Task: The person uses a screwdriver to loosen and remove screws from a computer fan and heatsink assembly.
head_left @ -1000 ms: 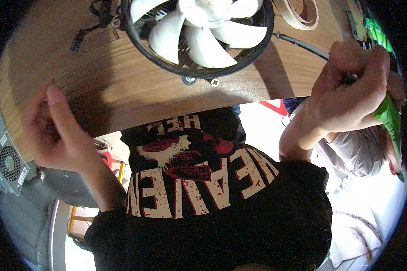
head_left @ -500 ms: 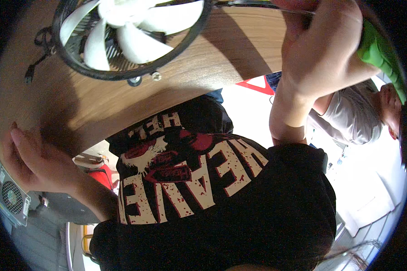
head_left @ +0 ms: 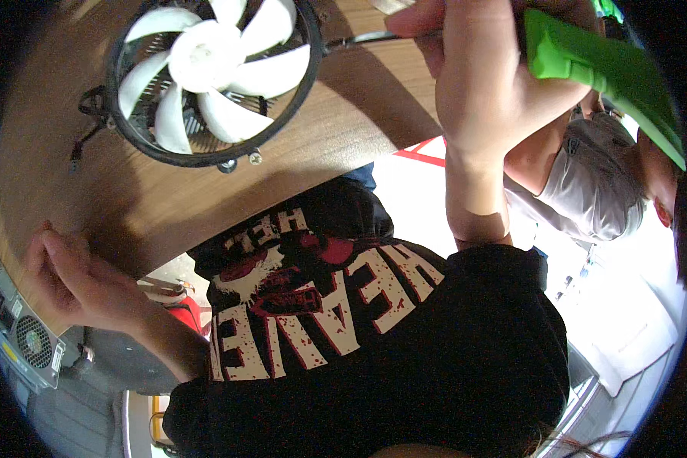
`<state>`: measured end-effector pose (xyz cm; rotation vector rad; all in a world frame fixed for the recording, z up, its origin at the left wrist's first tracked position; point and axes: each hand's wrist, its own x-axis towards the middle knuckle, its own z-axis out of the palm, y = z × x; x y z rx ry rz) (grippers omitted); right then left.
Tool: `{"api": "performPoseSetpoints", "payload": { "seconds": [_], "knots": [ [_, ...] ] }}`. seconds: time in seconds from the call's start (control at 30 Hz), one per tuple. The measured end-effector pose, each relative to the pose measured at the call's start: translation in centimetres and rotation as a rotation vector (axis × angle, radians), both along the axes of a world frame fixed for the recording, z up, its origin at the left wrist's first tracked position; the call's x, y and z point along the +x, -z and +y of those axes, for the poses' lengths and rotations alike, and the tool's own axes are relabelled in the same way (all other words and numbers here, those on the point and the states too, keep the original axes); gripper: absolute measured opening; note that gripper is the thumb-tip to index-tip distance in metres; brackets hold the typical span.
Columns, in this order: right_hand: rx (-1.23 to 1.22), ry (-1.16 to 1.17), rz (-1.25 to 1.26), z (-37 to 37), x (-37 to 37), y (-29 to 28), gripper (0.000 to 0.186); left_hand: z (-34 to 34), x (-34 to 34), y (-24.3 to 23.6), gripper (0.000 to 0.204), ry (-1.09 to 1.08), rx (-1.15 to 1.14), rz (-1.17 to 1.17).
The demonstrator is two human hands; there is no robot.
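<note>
A round cooling fan [head_left: 206,57] with white blades in a black ring frame lies on a wood-look tabletop. My right hand [head_left: 481,69] is closed round a screwdriver with a green handle [head_left: 603,72]; its thin dark shaft [head_left: 359,40] points left to the fan's right rim. Whether the tip sits in a screw cannot be made out. At the table's left edge rests my left hand [head_left: 88,282], its fingers loosely bent and nothing visible in it. Two screw mounts [head_left: 255,158] stick out from the fan's near rim.
A short black cable with a plug [head_left: 75,162] trails from the fan's left side. Beyond the left table edge stands a grey metal unit with a round vent [head_left: 34,340]. Another person in a grey shirt [head_left: 588,183] is on the right.
The fan and table sit lower in the picture, so more of the fan shows. My right hand and the green handle appear further left. My left hand keeps its pose at the table edge.
</note>
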<state>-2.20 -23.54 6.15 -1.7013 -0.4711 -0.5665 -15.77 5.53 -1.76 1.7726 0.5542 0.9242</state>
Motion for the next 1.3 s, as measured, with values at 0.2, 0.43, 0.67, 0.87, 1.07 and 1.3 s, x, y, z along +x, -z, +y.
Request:
{"api": "performPoseSetpoints", "payload": {
  "seconds": [0.2, 0.43, 0.67, 0.87, 1.07, 1.3],
  "knots": [
    [-0.066, -0.05, 0.058, -0.1, 0.0, 0.3, 0.025, -1.0, -0.2, -0.3, 0.016, -0.061, -0.081, 0.073],
    [-0.262, -0.093, 0.034, 0.6, 0.9, -0.6, 0.021, -3.3, 0.9, -1.0, 0.011, 0.023, 0.079, 0.069],
    [-0.429, -0.119, 0.022, 0.9, 2.1, -0.4, 0.029, -7.5, 6.5, -7.5, 0.03, 0.579, 0.042, -0.243],
    [-0.55, -0.109, 0.032, 1.0, 1.1, -0.3, 0.026, -14.2, 12.5, -10.5, 0.049, 0.93, -0.051, -0.445],
    [-0.242, -0.251, 0.006, -1.3, 0.4, -7.6, 0.067, -13.0, 12.8, -12.2, 0.031, 0.809, 0.236, -0.279],
    [-0.578, -0.214, -0.251, 0.7, 1.8, -9.5, 0.018, -3.8, 10.6, -14.5, 0.033, 0.637, 0.551, -0.011]
  ]
}}
